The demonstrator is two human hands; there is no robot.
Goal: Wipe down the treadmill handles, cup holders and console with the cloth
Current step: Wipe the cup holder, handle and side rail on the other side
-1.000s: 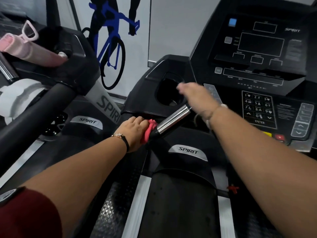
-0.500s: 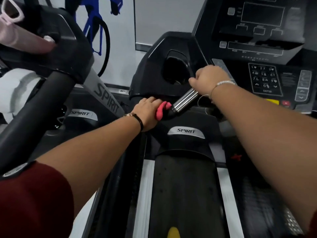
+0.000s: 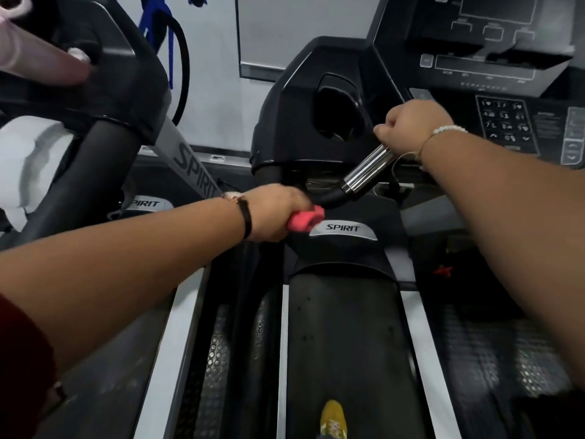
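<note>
My left hand (image 3: 276,213) grips a pink cloth (image 3: 305,219) wrapped round the black lower part of the treadmill's left handle, just below the chrome grip (image 3: 367,171). My right hand (image 3: 408,126) is closed around the upper end of that chrome grip. Behind the handle sits the black cup holder (image 3: 335,109). The console (image 3: 500,58) with its keypad (image 3: 503,123) rises at the upper right.
A second Spirit treadmill (image 3: 104,90) stands close on the left, with a pink bottle (image 3: 38,63) and a white towel (image 3: 28,163) on it. The running belt (image 3: 345,343) lies below, and a yellow shoe (image 3: 332,416) shows at the bottom edge. A wall is behind.
My left hand has slid the cloth down the handle, away from the chrome grip, exposing the black bend. My right hand closed onto the grip's top. The view tilted downward.
</note>
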